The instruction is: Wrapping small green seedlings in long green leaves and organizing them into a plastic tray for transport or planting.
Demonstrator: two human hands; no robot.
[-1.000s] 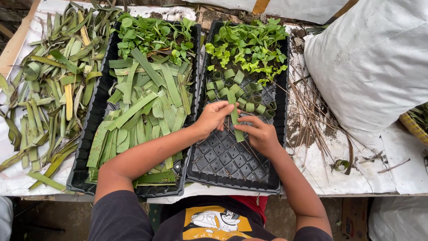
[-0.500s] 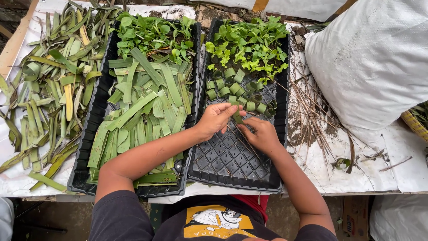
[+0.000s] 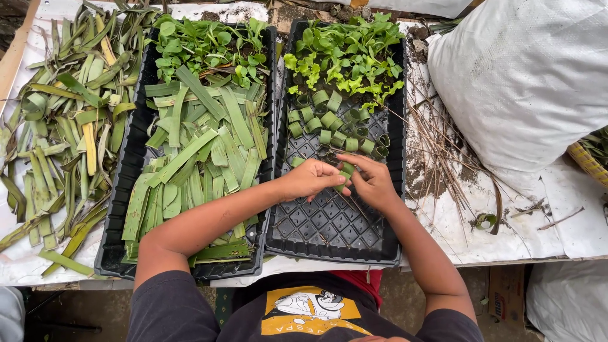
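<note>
Hands meet over the middle of the right-hand black seedling tray (image 3: 329,234), both working on one small rolled leaf strip (image 3: 344,171). The left hand (image 3: 310,179) comes in from 8 o'clock with its fingers curled and pinched on the near end of the strip; the right hand (image 3: 373,183) comes from 5 o'clock, its fingers bent round the far side of the same green roll, with a thin dry stick (image 3: 354,206) slanting out beneath it toward 5 o'clock. Holding the strip from both sides seems to keep the curl tight, and the stick looks as if it could serve as a pin, though its tip is hidden by the fingers.

Just beyond the hands, toward 12 o'clock, finished leaf rings (image 3: 329,123) stand upright in rows in the tray's cells, openings up, packed touching one another so they stay round. Further toward 12 o'clock the same tray carries green seedlings (image 3: 345,54).

At 9 o'clock a second black tray (image 3: 120,209) holds a heap of flat cut leaf strips (image 3: 196,158), laid within easy reach of the left arm, with more seedlings at its far end. Loose long leaves (image 3: 57,126) lie on the white-covered desk (image 3: 525,234) at the far 9 o'clock side. A bundle of dry sticks (image 3: 437,152) lies at 3 o'clock just beside the tray, and a large white sack (image 3: 525,82) fills the 2 o'clock corner.
</note>
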